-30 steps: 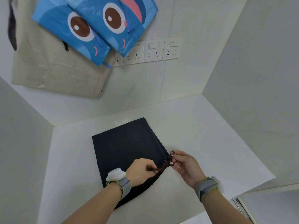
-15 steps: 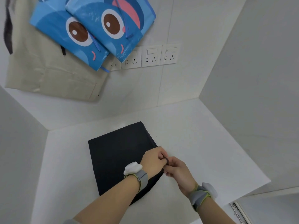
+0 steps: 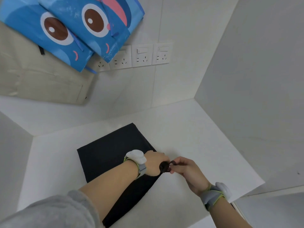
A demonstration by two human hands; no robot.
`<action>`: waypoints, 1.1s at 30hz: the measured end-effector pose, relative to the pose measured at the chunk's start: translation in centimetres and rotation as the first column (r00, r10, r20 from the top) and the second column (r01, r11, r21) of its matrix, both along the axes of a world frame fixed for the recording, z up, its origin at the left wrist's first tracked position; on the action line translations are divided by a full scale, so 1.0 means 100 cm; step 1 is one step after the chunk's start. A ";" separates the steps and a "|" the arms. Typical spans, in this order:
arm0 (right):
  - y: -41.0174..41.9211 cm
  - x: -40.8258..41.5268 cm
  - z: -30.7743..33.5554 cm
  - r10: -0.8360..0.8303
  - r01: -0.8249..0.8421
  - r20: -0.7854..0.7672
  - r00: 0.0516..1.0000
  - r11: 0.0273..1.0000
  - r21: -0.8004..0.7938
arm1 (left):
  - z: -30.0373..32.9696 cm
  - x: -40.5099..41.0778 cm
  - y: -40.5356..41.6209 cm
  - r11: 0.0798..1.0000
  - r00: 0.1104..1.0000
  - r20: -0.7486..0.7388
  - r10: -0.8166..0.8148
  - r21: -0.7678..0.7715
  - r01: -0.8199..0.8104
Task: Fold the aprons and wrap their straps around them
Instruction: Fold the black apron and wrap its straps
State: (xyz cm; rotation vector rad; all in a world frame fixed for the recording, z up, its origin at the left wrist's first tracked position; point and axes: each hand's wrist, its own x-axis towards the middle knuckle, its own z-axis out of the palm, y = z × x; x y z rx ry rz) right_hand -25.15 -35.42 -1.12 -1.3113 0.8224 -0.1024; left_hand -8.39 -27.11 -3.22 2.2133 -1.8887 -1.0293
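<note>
Black woven-fabric apron (image 3: 115, 155), folded flat into a rough rectangle, lies on the white tabletop (image 3: 197, 137) — near the middle, angled so one corner points toward the back wall. Its thin dark strap (image 3: 165, 167) is bunched into a small coil at the apron's right edge, between the two hands.

Left hand (image 3: 154, 163): fingers curled around the strap coil, forearm lying across the folded cloth. Right hand (image 3: 184, 168): thumb and fingertips pinching the strap's loose end just beside the coil. Both hands grasping the strap; neither is free.

Handling judgement: cloth looks light, soft, limp — it will sag and unfold if lifted by one corner. Better taken along a folded edge or pressed flat with a forearm or palm while the strap is worked. Strap is narrow and floppy, likely to slip loose unless kept under tension, so pinch close to the coil.

Room: bare tabletop to the right of the apron and behind it; less on the left, where a grey side wall (image 3: 14, 153) closes in. Near edge of the table runs close under the right wrist. On the back wall hang blue cartoon-eyed bags (image 3: 74, 30), a beige cloth (image 3: 41, 79) and white sockets (image 3: 143, 55), well apart from the work.
</note>
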 end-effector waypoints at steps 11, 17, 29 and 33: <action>-0.044 0.008 0.024 0.025 -0.022 0.018 1.000 0.988 -0.151 | 0.029 0.004 -0.045 0.985 0.970 0.182 -0.161 -0.037 0.170; -0.078 0.052 0.101 0.197 -0.161 0.089 0.976 0.938 -0.307 | 0.092 0.034 -0.029 0.953 0.982 -0.077 0.171 -0.240 -0.185; -0.010 0.139 0.237 0.312 -0.163 0.302 0.901 0.888 -0.430 | 0.180 0.081 0.044 0.533 0.763 -0.492 0.419 -0.547 -0.645; 0.001 0.143 0.252 0.212 -0.028 0.401 0.891 0.908 -0.418 | 0.210 0.086 0.061 0.450 0.753 -0.512 0.414 -0.604 -0.658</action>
